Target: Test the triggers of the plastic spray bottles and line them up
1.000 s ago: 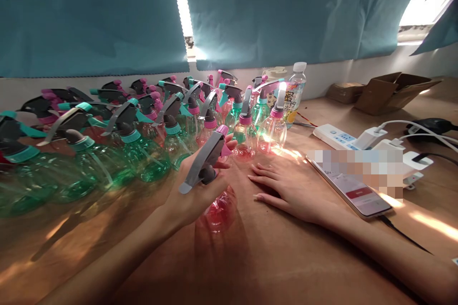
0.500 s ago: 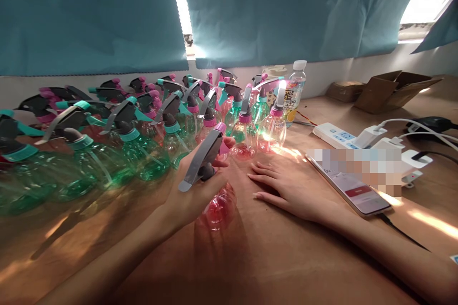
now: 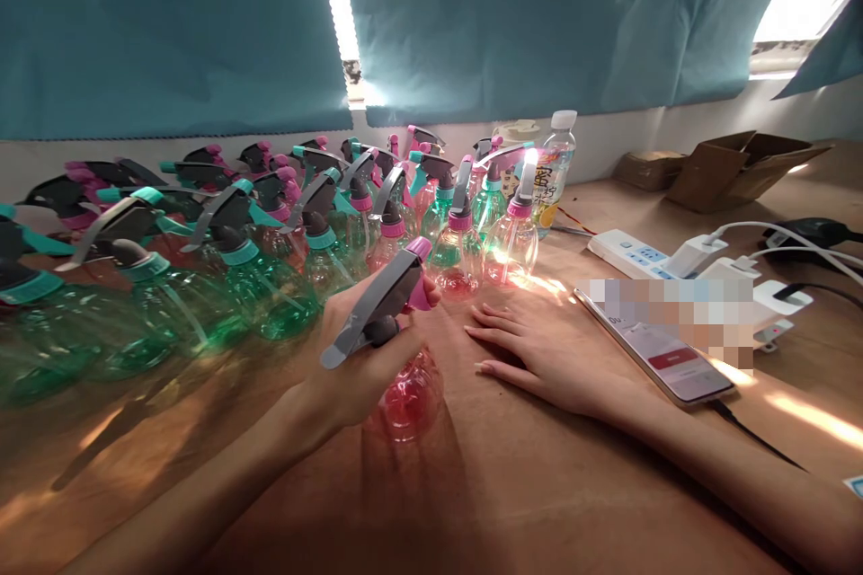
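My left hand [image 3: 360,373] is wrapped round the neck of a clear spray bottle with a red base [image 3: 406,400], which stands on the brown table surface [image 3: 539,503]. Its grey and pink spray head [image 3: 381,296] rises above the fingers and points away from me; the hand hides the collar. To the right, my right hand [image 3: 532,355] lies flat on the table with its fingers spread, holding nothing. A red bottle with a pink collar [image 3: 457,260] stands just beyond the two hands. Several green bottles with teal collars [image 3: 266,296] stand at the left.
A phone [image 3: 657,350] lies right of my right hand, its cable trailing forward. Behind it is a white power strip [image 3: 624,253] with chargers. A drink bottle [image 3: 558,166] stands at the back, and an open cardboard box [image 3: 732,171] at the back right.
My left hand and the spray bottle's head have shifted slightly left and toward me. My right hand has stayed flat in its place.
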`<action>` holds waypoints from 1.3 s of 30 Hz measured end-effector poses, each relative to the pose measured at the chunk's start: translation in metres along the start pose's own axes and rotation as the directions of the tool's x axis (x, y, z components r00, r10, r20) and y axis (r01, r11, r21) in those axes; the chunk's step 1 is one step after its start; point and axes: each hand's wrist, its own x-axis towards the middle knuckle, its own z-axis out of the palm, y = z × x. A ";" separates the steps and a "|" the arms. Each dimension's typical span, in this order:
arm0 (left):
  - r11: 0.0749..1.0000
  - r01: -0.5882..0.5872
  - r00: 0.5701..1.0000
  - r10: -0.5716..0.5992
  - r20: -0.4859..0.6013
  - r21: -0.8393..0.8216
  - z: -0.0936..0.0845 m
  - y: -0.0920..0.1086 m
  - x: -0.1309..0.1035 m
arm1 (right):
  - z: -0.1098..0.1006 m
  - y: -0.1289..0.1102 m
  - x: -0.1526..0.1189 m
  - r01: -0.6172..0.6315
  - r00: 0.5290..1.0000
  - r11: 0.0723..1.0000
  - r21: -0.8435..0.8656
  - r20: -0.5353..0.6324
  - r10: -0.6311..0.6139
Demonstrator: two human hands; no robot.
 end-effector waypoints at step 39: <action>0.999 0.042 0.999 -0.042 -0.025 -0.005 0.003 -0.003 -0.003 | 0.002 0.000 -0.001 -0.032 0.999 0.999 0.005 0.029 0.032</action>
